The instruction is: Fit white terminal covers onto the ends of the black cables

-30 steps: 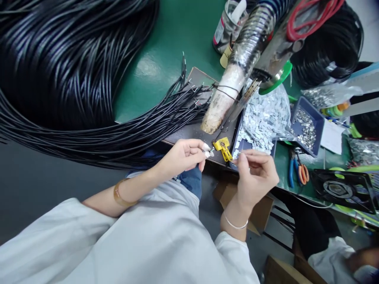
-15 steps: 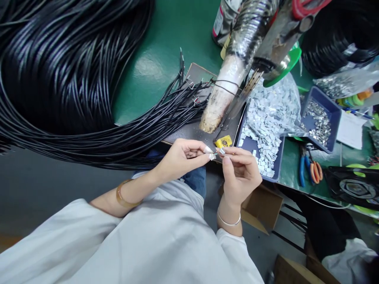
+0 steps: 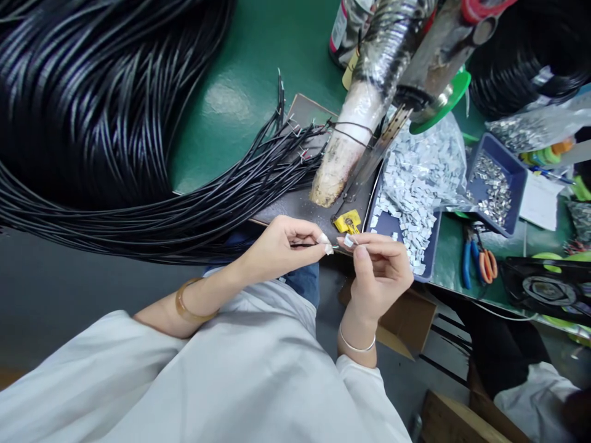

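My left hand pinches a black cable close to its stripped end, which points right. White wrapping covers the tips of its thumb and forefinger. Just to the right, my right hand is closed at the fingertips on a small whitish piece. The cable end and this piece are very near each other; I cannot tell whether they touch. A thick bundle of black cables runs behind my left hand, with bare ends on a dark board. Beyond my fingers lies a yellow block.
Right of the board, a blue tray holds a heap of small whitish pieces. A second blue tray has metal bits. Pliers lie near the table edge. A wrapped nozzle-like tube hangs over the board. Another person sits at lower right.
My right hand has shifted slightly right, with the whitish piece now a little farther from my left fingertips. Part of the black cable now shows between my left fingers.
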Demonstrator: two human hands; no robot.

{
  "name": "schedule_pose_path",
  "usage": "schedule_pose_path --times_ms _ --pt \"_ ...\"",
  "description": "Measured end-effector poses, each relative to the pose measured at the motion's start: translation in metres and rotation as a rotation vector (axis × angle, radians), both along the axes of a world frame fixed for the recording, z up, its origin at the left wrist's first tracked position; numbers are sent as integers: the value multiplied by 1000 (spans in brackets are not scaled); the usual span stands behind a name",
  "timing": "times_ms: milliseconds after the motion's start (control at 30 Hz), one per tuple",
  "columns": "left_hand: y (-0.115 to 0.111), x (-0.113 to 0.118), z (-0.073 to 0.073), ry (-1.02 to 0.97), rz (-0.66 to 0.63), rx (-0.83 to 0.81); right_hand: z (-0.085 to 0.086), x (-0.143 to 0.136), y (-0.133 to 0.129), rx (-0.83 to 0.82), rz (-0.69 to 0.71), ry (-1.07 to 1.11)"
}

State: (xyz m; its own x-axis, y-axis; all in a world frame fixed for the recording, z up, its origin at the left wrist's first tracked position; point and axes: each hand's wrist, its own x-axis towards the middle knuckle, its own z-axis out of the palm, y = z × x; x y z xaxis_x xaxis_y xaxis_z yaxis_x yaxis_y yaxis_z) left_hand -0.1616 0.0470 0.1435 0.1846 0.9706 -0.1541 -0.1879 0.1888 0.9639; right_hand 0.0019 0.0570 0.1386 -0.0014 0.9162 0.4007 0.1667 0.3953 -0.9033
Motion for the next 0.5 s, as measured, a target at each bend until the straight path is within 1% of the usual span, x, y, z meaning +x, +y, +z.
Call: schedule_pose_path --times_ms 100,267,367,500 --pt "-1 0 -2 2 -51 7 -1 -2 -1 -20 62 -25" --pt "-2 1 -3 14 -14 3 -1 0 0 -16 -35 -10" --pt "-2 0 -3 17 -35 6 -1 3 -1 -35 4 -22" --pt "-1 -1 -6 47 -99 15 -1 3 -1 -41 50 -64"
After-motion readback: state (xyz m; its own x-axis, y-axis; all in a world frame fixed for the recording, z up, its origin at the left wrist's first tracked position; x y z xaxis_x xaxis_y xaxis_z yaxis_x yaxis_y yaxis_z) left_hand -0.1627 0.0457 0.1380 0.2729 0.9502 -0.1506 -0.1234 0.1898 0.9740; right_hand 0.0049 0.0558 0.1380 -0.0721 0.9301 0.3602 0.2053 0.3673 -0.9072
